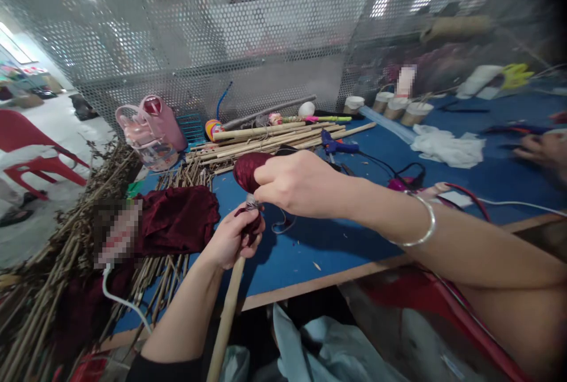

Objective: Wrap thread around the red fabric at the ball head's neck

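Observation:
My left hand [237, 234] is closed around the upper part of a wooden stick [227, 314], with dark red cloth and grey cord bunched at its grip. The stick slants down toward my lap. Just above, my right hand [292, 184] is closed against a rounded bundle wrapped in dark red cloth [248, 170]. Its fingertips are partly hidden behind the hand, and the bundle sits at the stick's upper end. A thin grey cord [283, 225] trails onto the blue table [305, 273]. More dark red cloth [177, 219] lies left of my hands.
Wooden sticks [274, 141] lie behind my hands, near a blue glue gun [339, 144]. Dry branches [57, 252] cover the left side beside a pink bottle [163, 125]. White cloth [449, 144] lies to the right. Another person's hand [543, 149] is at the far right.

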Demonstrator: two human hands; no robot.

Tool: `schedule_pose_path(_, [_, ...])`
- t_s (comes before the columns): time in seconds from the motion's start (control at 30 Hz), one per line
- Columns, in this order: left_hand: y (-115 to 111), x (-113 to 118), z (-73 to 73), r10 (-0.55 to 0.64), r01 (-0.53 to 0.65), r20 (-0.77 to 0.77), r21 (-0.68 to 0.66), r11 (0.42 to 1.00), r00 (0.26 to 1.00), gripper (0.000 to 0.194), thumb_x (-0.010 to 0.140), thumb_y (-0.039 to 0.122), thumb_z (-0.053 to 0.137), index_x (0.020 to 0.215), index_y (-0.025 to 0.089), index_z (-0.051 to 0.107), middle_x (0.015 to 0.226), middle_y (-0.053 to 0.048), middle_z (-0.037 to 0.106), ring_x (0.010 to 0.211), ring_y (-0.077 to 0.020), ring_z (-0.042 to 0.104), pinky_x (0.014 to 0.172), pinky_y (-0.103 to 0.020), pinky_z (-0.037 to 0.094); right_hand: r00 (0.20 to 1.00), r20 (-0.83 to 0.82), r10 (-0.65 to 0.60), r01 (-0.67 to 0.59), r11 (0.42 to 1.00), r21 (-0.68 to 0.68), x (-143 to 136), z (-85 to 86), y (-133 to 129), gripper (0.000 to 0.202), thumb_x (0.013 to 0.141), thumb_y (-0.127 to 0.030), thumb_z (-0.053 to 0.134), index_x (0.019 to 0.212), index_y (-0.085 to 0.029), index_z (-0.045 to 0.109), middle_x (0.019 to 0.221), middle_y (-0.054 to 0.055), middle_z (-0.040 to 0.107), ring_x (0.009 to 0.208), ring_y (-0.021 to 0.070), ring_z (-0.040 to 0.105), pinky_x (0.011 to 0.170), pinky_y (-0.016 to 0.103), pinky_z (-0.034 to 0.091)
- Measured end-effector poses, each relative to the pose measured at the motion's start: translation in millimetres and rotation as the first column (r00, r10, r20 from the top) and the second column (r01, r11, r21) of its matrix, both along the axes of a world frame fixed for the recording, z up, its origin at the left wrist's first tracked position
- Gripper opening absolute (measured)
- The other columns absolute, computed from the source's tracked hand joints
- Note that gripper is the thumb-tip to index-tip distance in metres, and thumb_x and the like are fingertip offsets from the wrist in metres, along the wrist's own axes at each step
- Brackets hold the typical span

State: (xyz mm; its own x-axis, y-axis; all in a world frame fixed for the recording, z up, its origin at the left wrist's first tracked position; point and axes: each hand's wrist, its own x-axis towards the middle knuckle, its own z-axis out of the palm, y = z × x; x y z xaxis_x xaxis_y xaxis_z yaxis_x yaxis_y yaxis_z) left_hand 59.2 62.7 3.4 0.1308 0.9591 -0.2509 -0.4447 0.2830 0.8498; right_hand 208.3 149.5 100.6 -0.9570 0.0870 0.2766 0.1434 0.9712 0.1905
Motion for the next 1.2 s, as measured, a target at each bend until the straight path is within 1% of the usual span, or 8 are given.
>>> schedule_pose_path(0.1, [0, -3, -0.8, -0.1, 0.103, 0.036, -0.072, 0.992, 0.994, 0.02, 0.08, 0.034, 0.056, 0.09, 0.02, 0.046, 0.055, 0.007, 0.041, 0.034, -0.0019, 0.025, 0.028, -0.009, 0.019, 0.989, 0.146, 0.026, -0.034, 0.998, 0.051, -15, 16.6, 2, 0.026, 0.086, -0.014, 0.045, 0.072, -0.015, 0.067, 0.077, 0.003, 0.06, 0.071, 0.0124, 0.047, 0.054, 0.025, 0.019])
schedule_pose_path(0.23, [1, -13, -1.8, -0.217, 0.236, 0.177, -0.093, 0.967, 0.96, 0.02, 0.08, 0.036, 0.055, 0.089, 0.021, 0.045, 0.054, 0.008, 0.036, 0.034, -0.0013, 0.021, 0.028, -0.008, 0.018, 0.969, 0.239, 0.065, -0.089, 0.992, 0.089, -28, 31.9, 5, 0.023, 0.083, -0.013, 0.047, 0.076, -0.017, 0.069, 0.078, 0.002, 0.061, 0.072, 0.0135, 0.05, 0.056, 0.025, 0.023])
schedule_pose_path(0.4, [1, -22, -0.4, -0.24, 0.279, 0.327, -0.079, 0.957, 0.914, 0.019, 0.081, 0.037, 0.052, 0.09, 0.022, 0.046, 0.055, 0.008, 0.03, 0.035, -0.0011, 0.015, 0.027, -0.008, 0.016, 0.964, 0.256, 0.076, -0.096, 0.993, 0.068, -28, 43.2, 4, 0.017, 0.08, -0.018, 0.053, 0.077, -0.019, 0.07, 0.081, 0.002, 0.063, 0.072, 0.0138, 0.052, 0.056, 0.024, 0.027])
schedule_pose_path(0.47, [0, -21, -0.4, -0.254, 0.287, 0.307, -0.066, 0.956, 0.917, 0.019, 0.081, 0.037, 0.052, 0.09, 0.022, 0.046, 0.056, 0.008, 0.03, 0.035, -0.0012, 0.016, 0.027, -0.008, 0.016, 0.968, 0.243, 0.067, -0.087, 0.994, 0.07, -30, 43.2, 4, 0.017, 0.08, -0.017, 0.053, 0.076, -0.019, 0.07, 0.081, 0.002, 0.064, 0.074, 0.0141, 0.052, 0.057, 0.024, 0.029])
schedule_pose_path(0.6, [-2, -16, -2.0, -0.284, 0.3, 0.198, -0.055, 0.952, 0.938, 0.019, 0.081, 0.037, 0.053, 0.091, 0.023, 0.044, 0.056, 0.008, 0.032, 0.034, -0.0018, 0.021, 0.028, -0.008, 0.019, 0.955, 0.275, 0.113, -0.139, 0.987, 0.077, -42, 37.2, 5, 0.017, 0.078, -0.014, 0.054, 0.072, -0.019, 0.069, 0.075, 0.002, 0.063, 0.076, 0.015, 0.053, 0.063, 0.026, 0.034])
schedule_pose_path(0.8, [-3, -11, -2.5, -0.26, 0.27, 0.114, -0.081, 0.959, 0.959, 0.018, 0.083, 0.036, 0.051, 0.091, 0.022, 0.045, 0.055, 0.008, 0.034, 0.034, -0.0016, 0.023, 0.028, -0.009, 0.018, 0.928, 0.327, 0.177, -0.21, 0.975, 0.067, -56, 30.9, 8, 0.017, 0.077, -0.016, 0.054, 0.074, -0.021, 0.07, 0.074, 0.001, 0.063, 0.074, 0.0158, 0.055, 0.063, 0.027, 0.035])
schedule_pose_path(1.03, [-6, -6, -1.2, -0.213, 0.215, 0.036, -0.095, 0.972, 0.976, 0.019, 0.082, 0.037, 0.052, 0.088, 0.02, 0.045, 0.053, 0.008, 0.037, 0.033, -0.0025, 0.027, 0.028, -0.01, 0.018, 0.917, 0.387, 0.093, -0.134, 0.988, 0.08, -60, 31.5, 13, 0.02, 0.079, -0.021, 0.053, 0.082, -0.026, 0.072, 0.08, -0.001, 0.065, 0.077, 0.015, 0.057, 0.066, 0.027, 0.035])
schedule_pose_path(1.2, [-7, -2, 0.1, -0.193, 0.186, -0.058, -0.104, 0.977, 0.98, 0.025, 0.078, 0.04, 0.056, 0.087, 0.02, 0.045, 0.054, 0.008, 0.039, 0.032, -0.0038, 0.032, 0.027, -0.011, 0.02, 0.918, 0.384, 0.099, -0.138, 0.987, 0.076, -63, 23.2, 15, 0.017, 0.076, -0.022, 0.056, 0.08, -0.024, 0.072, 0.078, 0.0, 0.067, 0.076, 0.0154, 0.057, 0.064, 0.027, 0.035])
